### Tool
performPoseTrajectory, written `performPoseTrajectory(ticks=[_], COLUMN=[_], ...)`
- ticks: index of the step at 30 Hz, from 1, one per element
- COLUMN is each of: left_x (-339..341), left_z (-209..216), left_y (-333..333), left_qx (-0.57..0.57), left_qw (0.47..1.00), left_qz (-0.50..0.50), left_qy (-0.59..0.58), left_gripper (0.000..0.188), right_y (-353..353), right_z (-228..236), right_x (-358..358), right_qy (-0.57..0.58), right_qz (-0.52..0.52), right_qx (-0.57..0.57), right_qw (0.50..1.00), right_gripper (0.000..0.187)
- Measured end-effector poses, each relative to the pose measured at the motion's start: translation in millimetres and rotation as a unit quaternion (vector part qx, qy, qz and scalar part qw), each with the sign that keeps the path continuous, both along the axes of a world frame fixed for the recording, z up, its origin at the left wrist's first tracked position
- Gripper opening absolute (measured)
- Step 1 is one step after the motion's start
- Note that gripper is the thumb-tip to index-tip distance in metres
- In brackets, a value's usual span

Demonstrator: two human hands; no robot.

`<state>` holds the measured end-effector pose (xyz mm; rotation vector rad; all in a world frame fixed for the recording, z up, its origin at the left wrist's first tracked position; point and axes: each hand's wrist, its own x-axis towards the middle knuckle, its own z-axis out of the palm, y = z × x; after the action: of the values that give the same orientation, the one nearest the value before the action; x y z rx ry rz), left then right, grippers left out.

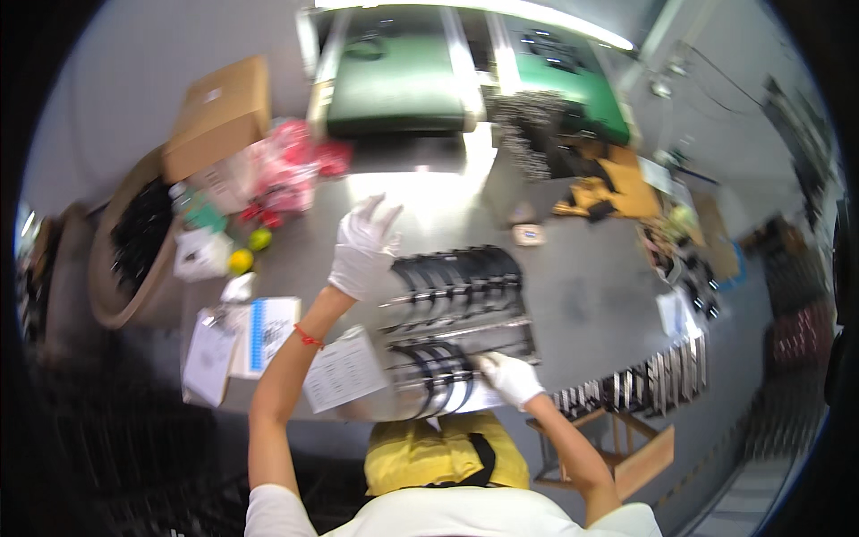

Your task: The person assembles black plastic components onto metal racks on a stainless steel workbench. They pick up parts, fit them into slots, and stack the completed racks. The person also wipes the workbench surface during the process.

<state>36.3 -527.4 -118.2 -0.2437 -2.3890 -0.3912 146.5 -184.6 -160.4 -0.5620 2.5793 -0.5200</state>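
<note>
A metal rack lies on the table in front of me, with two rows of curved black bands set across it. The far row of bands is fuller than the near row. My left hand, in a white glove, is raised beyond the rack's left end, fingers spread and nothing visible in them. Gloved in white as well, my right hand is at the right end of the near row. Its fingertips are drawn together beside the last band; blur hides what they grip.
A printed sheet, a notebook and a clipboard lie at the left. Red plastic bags and a cardboard box stand farther back. Green conveyors adjoin the far edge. Metal racks line the near right edge.
</note>
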Motion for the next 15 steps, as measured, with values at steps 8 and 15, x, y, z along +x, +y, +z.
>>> performPoseTrajectory(ticks=[8, 15], left_x=[-140.9, -216.1], left_z=[64.2, 90.1], left_y=[134.6, 235.3], left_qx=[0.338, 0.146], left_qw=[0.912, 0.983], left_qz=[-0.049, -0.104], left_qy=[-0.227, -0.036], left_gripper=[0.049, 0.045], right_y=[22.0, 31.0], right_z=[-22.7, -21.9], right_x=[-5.8, -14.3], right_qy=[0.037, 0.067], right_qz=[-0.102, -0.015], right_qx=[-0.076, -0.107], right_qw=[0.991, 0.992], right_gripper=[0.038, 0.026])
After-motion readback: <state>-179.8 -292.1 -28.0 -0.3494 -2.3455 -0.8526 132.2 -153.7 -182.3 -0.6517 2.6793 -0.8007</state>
